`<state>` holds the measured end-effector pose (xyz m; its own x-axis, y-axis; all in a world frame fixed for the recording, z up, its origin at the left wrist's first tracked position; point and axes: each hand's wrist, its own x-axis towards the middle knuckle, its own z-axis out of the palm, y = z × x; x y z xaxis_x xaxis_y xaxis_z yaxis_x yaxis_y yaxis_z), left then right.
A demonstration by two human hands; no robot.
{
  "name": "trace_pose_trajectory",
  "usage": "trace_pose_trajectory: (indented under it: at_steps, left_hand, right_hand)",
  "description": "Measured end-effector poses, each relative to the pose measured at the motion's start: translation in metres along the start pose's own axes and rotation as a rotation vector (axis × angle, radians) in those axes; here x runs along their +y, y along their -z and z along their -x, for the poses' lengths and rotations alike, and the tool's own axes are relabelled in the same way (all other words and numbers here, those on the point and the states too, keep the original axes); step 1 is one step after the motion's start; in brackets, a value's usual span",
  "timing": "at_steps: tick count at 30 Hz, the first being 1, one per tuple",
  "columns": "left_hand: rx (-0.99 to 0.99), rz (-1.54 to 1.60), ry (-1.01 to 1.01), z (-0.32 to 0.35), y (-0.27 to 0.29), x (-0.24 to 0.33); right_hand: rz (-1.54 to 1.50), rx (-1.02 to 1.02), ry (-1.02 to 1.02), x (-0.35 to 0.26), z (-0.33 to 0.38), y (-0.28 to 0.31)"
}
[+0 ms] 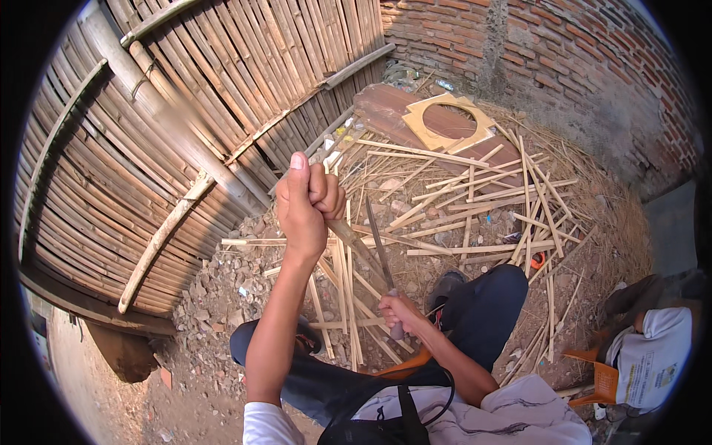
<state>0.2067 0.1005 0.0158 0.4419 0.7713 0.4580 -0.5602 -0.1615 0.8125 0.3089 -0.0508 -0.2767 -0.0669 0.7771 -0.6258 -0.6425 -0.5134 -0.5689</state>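
Two things are held above the ground (pixel 196 400): a stick (pixel 359 246) in the clenched left hand (pixel 308 204), and, just beside it, a knife (pixel 380 247), its handle in the closed right hand (pixel 403 311). Pale strips (pixel 449 252) lie scattered beyond.

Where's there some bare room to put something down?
The brown board looks bare left of the yellow holed panel. Dirt at lower left, below the stony rubble, looks fairly open. Pale strips crowd the middle, beyond the right hand.
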Motion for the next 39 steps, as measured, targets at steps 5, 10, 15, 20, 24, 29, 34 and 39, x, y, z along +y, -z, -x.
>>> trace_pose_trajectory:
  at_steps: [5,10,15,20,24,29,34,39]
  left_hand:
    - [0.013,-0.013,-0.018,0.001,0.003,-0.006]
    - [0.029,0.010,0.025,-0.007,0.021,-0.003]
    - [-0.002,0.002,0.011,-0.007,0.012,-0.002]
    - [-0.042,0.006,0.015,-0.006,0.013,-0.008]
    - [-0.018,-0.011,0.007,-0.009,0.009,-0.010]
    - [-0.066,0.040,0.074,0.001,0.006,-0.003]
    - [-0.002,-0.027,0.015,-0.001,0.012,0.000]
    - [0.041,-0.080,-0.093,-0.018,0.035,0.026]
  right_hand:
    - [0.216,-0.051,0.250,-0.005,0.019,-0.028]
    - [0.012,0.065,-0.067,0.071,-0.052,0.062]
    - [-0.111,0.053,-0.086,0.068,-0.054,0.058]
    - [0.107,-0.064,0.157,0.025,-0.019,0.009]
    - [0.023,0.001,0.030,0.061,-0.064,0.052]
    - [-0.096,0.092,-0.183,0.119,-0.095,0.121]
    - [-0.120,0.117,-0.079,0.118,-0.095,0.102]
    - [0.017,0.261,0.143,0.101,-0.091,0.084]
